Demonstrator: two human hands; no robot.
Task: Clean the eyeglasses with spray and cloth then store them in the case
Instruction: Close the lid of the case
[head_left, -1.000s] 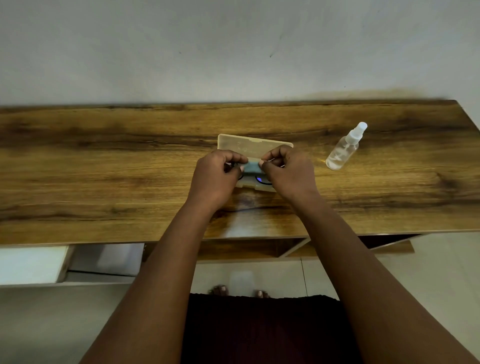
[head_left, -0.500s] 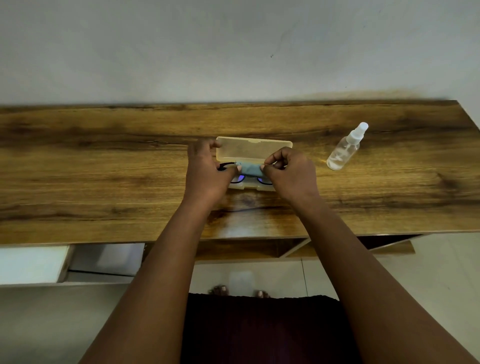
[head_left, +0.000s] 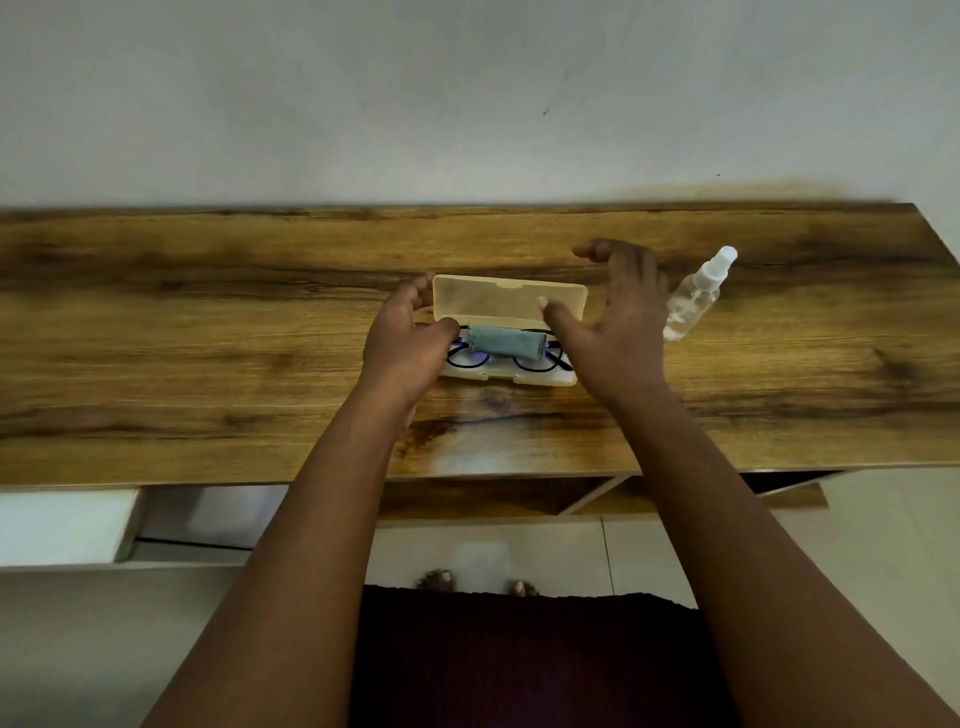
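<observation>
A pale yellow glasses case (head_left: 511, 299) lies open on the wooden table (head_left: 208, 338), its lid tilted up toward the wall. Black-framed eyeglasses (head_left: 530, 361) rest inside the tray. A rolled blue-grey cloth (head_left: 506, 343) lies on top of them. My left hand (head_left: 408, 340) is at the case's left end, fingers behind the lid's corner and thumb at the cloth's left end. My right hand (head_left: 618, 317) hovers at the case's right end, fingers spread, holding nothing; its thumb is in front of the lid.
A clear spray bottle (head_left: 696, 299) with a white nozzle lies tilted on the table just right of my right hand. A grey wall runs behind the table. Shelves and a white drawer (head_left: 67, 525) sit below the front edge.
Both hands have let go of the cloth, which now lies rolled on the glasses. My right hand has lifted and opened to the right; my left hand has shifted to the lid's left corner.
</observation>
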